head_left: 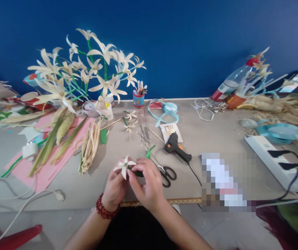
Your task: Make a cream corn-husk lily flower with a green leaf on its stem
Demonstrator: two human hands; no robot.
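Note:
Near the table's front edge my left hand (116,190), with a red bead bracelet at the wrist, is closed around a small white craft flower (125,167) with pointed petals. My right hand (149,182) pinches at the flower's base, thumb and forefinger together. A green strip (151,152), probably tape, sticks up behind its fingers, and more dark green shows between the two hands. The flower's stem is mostly hidden by my fingers. Just right of my right hand lie black-handled scissors (167,175). Beyond them rests a black glue gun (177,147).
White flowers (104,83) stand in cups at the back left. Corn husks (90,149) and pink paper (44,180) lie at left, thin wires (144,126) ahead. At right are a power strip (268,163), a pixelated patch, a blue ribbon roll (279,133) and a tilted bottle (231,83).

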